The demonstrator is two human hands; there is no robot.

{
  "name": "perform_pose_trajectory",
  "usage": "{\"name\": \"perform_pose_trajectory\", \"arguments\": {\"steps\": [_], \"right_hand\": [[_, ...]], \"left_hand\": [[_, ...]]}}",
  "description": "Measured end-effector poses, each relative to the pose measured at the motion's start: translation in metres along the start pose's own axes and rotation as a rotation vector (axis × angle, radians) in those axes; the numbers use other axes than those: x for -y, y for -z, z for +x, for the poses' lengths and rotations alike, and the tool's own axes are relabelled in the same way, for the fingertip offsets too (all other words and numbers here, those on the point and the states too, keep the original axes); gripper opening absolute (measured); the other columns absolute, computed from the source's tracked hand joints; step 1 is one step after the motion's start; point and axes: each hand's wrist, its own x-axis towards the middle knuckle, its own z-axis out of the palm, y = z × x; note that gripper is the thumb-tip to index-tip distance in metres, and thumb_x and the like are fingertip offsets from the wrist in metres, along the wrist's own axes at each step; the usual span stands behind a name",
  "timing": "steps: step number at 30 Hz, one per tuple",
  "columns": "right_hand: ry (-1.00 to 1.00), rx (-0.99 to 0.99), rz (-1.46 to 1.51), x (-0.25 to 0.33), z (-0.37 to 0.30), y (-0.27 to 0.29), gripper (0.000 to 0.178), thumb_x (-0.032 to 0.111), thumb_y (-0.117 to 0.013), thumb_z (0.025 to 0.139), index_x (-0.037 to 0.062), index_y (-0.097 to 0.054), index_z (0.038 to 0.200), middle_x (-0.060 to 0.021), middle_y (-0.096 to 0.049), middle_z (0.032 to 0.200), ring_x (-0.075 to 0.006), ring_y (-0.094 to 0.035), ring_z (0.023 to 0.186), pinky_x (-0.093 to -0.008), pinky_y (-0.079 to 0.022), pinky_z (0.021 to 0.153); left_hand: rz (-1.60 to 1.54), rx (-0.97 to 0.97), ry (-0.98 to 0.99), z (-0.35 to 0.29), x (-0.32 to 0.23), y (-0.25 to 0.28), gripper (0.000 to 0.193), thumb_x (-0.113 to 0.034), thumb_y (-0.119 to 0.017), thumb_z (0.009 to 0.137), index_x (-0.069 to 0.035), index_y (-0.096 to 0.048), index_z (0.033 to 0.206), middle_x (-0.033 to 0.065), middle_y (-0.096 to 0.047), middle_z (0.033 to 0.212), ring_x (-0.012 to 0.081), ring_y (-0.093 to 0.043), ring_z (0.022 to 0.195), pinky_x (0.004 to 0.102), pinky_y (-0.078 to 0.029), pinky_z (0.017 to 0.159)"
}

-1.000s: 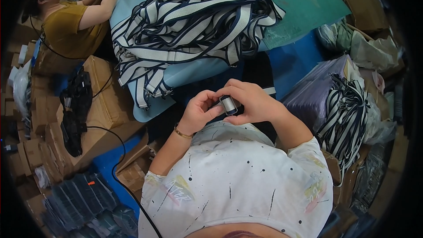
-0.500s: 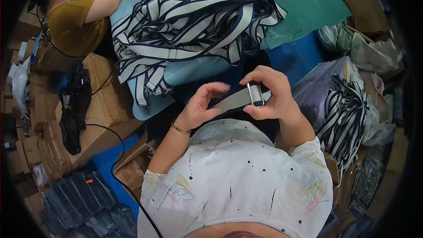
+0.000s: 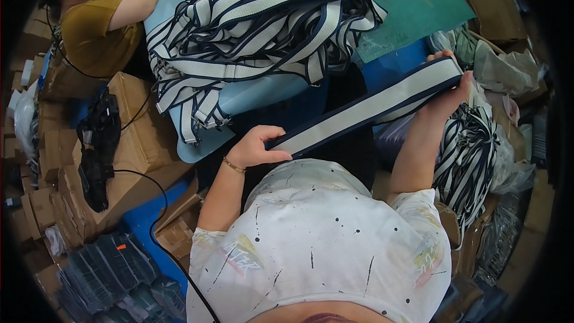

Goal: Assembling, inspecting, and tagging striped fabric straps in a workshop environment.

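A white webbing strap with navy edges (image 3: pixel 359 111) is stretched between my two hands, slanting up to the right above my lap. My left hand (image 3: pixel 256 148) pinches its lower end between thumb and fingers. At the upper right my right hand (image 3: pixel 451 87) grips the other end, where the strap folds back under itself. Any buckle on it is hidden from me. Just beyond, a big heap of similar striped straps (image 3: pixel 257 36) lies piled on the light blue table, some metal fittings hanging over its near edge.
Green sheeting (image 3: pixel 418 9) covers the far right. A bundle of striped straps (image 3: pixel 469 164) hangs at my right beside plastic bags (image 3: pixel 508 72). On my left, a black device (image 3: pixel 98 149) lies on cardboard boxes (image 3: pixel 143 131). A co-worker in a mustard top (image 3: pixel 92 36) sits far left.
My right hand has moved up and right, away from the left, drawing the strap out long. The metal buckle it held earlier no longer shows. My left fingers have closed on the strap.
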Motion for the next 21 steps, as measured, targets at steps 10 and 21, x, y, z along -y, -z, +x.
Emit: {"name": "perform_pose_trajectory", "arguments": {"steps": [10,21], "right_hand": [[-0.076,0.321,0.044,-0.031,0.002,0.031,0.051,0.051,-0.041,0.088,0.0022,-0.051,0.100,-0.0134,-0.053,0.106,-0.0317,-0.054,0.105,-0.0402,-0.042,0.088],[-0.096,0.557,0.170,-0.032,-0.011,0.007,0.051,0.051,-0.047,0.087,0.0012,-0.047,0.096,-0.0012,-0.041,0.065,-0.0078,-0.037,0.051,-0.0206,-0.029,0.045]], "left_hand": [[-0.250,0.320,0.498,-0.033,0.006,0.011,0.038,-0.008,-0.064,0.084,0.002,-0.054,0.119,0.0056,-0.060,0.106,0.0092,-0.056,0.089,0.0232,-0.047,0.080],[0.298,0.510,0.273,0.009,0.003,-0.029,0.028,-0.020,-0.061,0.086,0.001,-0.052,0.102,-0.0011,-0.055,0.069,0.0067,-0.050,0.061,0.0215,-0.040,0.055]]}}
